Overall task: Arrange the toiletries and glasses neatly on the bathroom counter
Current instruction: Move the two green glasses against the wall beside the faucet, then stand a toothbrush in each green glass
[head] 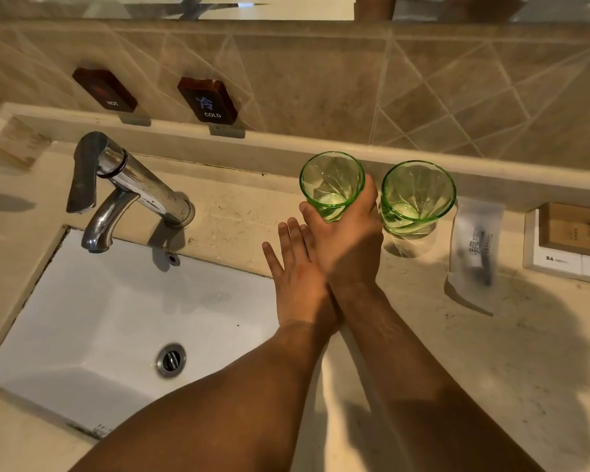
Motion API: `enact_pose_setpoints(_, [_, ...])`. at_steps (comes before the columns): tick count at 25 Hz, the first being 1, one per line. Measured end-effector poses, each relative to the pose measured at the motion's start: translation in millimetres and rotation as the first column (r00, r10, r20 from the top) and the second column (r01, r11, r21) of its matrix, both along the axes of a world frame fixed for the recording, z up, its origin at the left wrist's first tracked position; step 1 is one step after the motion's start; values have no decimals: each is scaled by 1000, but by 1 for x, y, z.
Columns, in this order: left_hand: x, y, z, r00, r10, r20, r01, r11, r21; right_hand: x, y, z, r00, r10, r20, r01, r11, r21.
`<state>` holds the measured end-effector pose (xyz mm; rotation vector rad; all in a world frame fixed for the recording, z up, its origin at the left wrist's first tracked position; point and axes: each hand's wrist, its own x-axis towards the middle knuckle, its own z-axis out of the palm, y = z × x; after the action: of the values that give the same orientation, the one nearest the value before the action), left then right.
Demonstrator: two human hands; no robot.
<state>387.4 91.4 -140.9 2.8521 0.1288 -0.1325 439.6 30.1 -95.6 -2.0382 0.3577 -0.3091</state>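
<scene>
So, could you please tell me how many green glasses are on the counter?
2: one green glass in the right hand grip, the other glass just right of it, beside a plastic sachet.

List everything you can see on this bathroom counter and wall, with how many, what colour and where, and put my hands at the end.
Green ribbed drinking glasses: 2, side by side at the back ledge; left glass gripped, right glass standing free.
Clear plastic sachet: 1, transparent with dark contents, right of the glasses.
White amenity tray: 1, far right edge, holding a tan cardboard box.
Chrome faucet: 1, silver, behind the basin.
White rectangular sink: 1, lower left, with a metal drain.
Dark brown HOT plaque and COLD plaque: 2, on the beige tiled wall.
Beige stone counter: 1.
Right hand: wrapped around the left glass.
Left hand: open, flat, beside the right wrist.
</scene>
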Motion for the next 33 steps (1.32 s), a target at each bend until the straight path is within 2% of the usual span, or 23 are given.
enact_pose_setpoints(6, [2,0,1,999,9,-44,-8,999,32,4,-2,-3,998,4,-55,-5,1000,-12])
enact_pose_setpoints(12, [1,-2,1,997,8,-74,-1,995,98,-14,-12,2,976,136,-171,-152,985,-83])
enact_pose_setpoints(16, [-1,-4,8,997,27,-70,-20,995,98,-54,-24,20,957,223,-186,-236,970,-54])
enact_pose_setpoints(20, [-2,-8,12,995,57,-76,-49,993,103,-112,-60,32,966,225,-125,-232,971,-48])
enact_pose_setpoints(22, [-2,-9,10,995,84,-58,-79,994,80,-147,-83,34,957,235,-168,-251,965,-80])
enact_pose_setpoints(25, [-5,-11,11,996,80,-47,-76,994,77,-205,-116,35,957,190,-218,-220,968,-122])
enact_pose_setpoints(29, [-3,-11,12,995,95,-40,-92,992,83,-272,-160,40,936,33,-352,-112,972,-206])
enact_pose_setpoints(33, [-3,-12,10,996,91,-20,-89,992,89,-327,-190,41,821,-78,-565,-79,966,-248])
